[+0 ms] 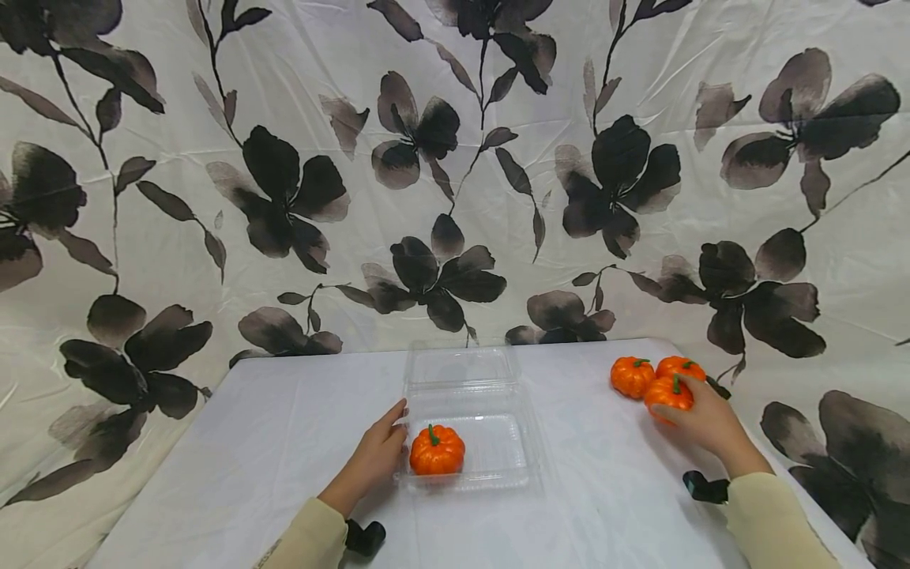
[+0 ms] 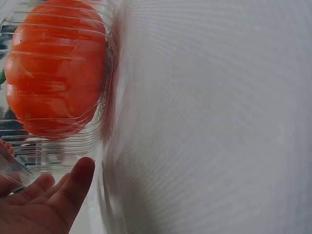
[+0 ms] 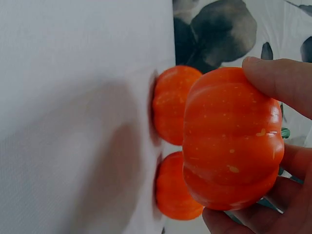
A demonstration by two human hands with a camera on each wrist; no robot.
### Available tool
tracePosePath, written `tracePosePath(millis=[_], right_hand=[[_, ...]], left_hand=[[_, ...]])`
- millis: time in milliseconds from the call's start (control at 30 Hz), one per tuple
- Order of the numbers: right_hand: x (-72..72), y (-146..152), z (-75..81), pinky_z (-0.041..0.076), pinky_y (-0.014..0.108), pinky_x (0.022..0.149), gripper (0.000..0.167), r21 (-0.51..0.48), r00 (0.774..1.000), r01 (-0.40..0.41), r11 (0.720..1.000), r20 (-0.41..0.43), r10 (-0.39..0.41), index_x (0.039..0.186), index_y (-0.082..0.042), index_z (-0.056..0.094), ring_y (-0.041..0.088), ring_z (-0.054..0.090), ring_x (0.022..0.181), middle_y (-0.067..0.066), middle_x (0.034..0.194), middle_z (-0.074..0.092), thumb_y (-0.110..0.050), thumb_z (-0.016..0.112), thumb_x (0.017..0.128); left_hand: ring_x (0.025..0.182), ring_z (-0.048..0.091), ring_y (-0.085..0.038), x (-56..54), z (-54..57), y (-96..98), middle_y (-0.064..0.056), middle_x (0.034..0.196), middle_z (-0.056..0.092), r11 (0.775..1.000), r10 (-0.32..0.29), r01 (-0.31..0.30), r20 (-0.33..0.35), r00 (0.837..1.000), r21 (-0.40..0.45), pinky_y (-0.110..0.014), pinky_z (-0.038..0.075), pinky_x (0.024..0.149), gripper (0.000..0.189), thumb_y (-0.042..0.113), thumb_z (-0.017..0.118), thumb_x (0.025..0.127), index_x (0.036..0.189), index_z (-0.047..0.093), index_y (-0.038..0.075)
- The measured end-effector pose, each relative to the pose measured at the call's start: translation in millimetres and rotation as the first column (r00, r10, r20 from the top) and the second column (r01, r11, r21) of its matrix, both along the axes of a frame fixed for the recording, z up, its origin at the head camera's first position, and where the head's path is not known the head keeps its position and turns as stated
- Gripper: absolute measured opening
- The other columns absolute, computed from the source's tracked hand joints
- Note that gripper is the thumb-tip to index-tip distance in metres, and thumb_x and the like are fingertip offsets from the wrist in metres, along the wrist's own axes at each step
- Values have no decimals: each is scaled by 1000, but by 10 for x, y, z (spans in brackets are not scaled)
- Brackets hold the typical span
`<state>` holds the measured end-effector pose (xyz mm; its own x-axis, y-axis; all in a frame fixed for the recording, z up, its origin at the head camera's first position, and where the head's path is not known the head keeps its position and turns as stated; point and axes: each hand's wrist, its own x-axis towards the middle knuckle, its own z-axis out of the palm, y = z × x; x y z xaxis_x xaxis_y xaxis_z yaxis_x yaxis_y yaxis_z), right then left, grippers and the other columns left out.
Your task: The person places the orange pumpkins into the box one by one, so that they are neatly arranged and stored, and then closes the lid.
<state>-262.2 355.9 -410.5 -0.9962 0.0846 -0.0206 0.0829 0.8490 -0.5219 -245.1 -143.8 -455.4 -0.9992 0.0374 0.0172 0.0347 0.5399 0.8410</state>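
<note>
My right hand grips a small orange toy pumpkin with a green stem, thumb on one side and fingers on the other. The right wrist view shows it held off the white cloth. Just beyond it stand two more orange pumpkins. A clear plastic clamshell container lies with its lid raised open at the back. One orange pumpkin sits inside, at its front left. At the container's left side rests my left hand, its fingers fairly straight against the plastic edge.
White cloth covers the table. Behind it hangs a floral curtain. The pumpkins on the right stand close to the table's right edge. Black camera mounts sit at both wrists.
</note>
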Motion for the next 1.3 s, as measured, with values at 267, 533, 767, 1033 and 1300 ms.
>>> tracePosePath(millis=[267, 533, 767, 1033, 1300], right_hand=[[15, -168, 74, 30, 73, 102, 103, 3, 999, -47, 999, -27, 47, 148, 9, 22, 58, 32, 127, 39, 148, 25, -60, 63, 83], [25, -347, 150, 34, 71, 101, 95, -3, 991, -100, 995, -88, 99, 148, 4, 29, 53, 37, 126, 34, 148, 30, -56, 65, 83], [34, -495, 217, 38, 69, 98, 96, 5, 990, -116, 993, -77, 116, 148, 2, 29, 52, 40, 124, 33, 147, 34, -59, 64, 83], [35, -623, 226, 39, 67, 99, 95, 19, 982, -158, 987, -105, 159, 148, -1, 33, 51, 42, 126, 30, 147, 37, -64, 62, 82], [63, -760, 234, 38, 69, 100, 90, 23, 974, -194, 981, -110, 196, 148, -8, 36, 49, 41, 130, 26, 149, 37, -62, 64, 82]], left_hand=[[129, 52, -35, 15, 2, -2, -16, 149, 45, 1000, -8, 8, -10, 1000, 3, -47, 50, 99, 54, 16, 40, 99, 152, 30, 9], [131, 50, -35, 15, 6, -4, -16, 149, 44, 1000, -11, 11, -1, 1000, 4, -47, 50, 99, 54, 16, 40, 99, 152, 30, 10], [132, 49, -36, 8, 2, -9, -15, 150, 44, 1000, -8, 8, 9, 1000, 6, -48, 48, 101, 55, 17, 40, 99, 153, 29, 10], [127, 54, -34, 8, -20, -21, -17, 148, 46, 1000, -15, 15, -19, 1000, -11, -46, 51, 98, 53, 15, 40, 99, 152, 31, 8], [128, 53, -34, 6, -20, -14, -17, 148, 45, 1000, -16, 16, -17, 1000, -4, -47, 49, 100, 54, 15, 39, 99, 152, 31, 9]])
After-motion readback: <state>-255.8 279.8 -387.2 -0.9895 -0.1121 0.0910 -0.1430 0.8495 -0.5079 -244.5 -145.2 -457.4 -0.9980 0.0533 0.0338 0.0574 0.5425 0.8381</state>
